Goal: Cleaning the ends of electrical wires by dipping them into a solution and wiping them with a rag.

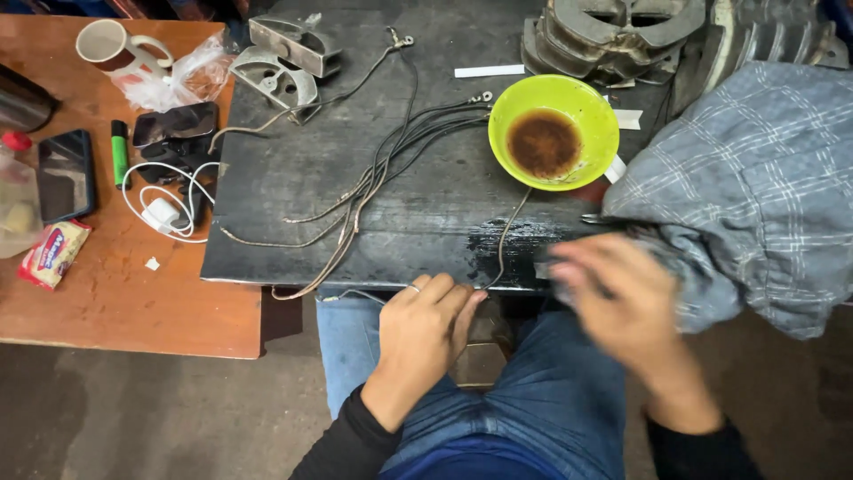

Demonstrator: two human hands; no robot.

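Hands at counter (pixel 267 187) edge, wires (pixel 391 151) spread.
Left hand (pixel 425 324) pinches a wire (pixel 506 236) end; right hand (pixel 613 298) blurred, grip unclear, against grey cloth (pixel 746 187).

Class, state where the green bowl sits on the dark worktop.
In the head view, the green bowl sits right of centre on the dark worktop, beside the grey checked cloth.

Single head-worn view, looking steeply down, close over dark workbench (pixel 293 191) edge and lap
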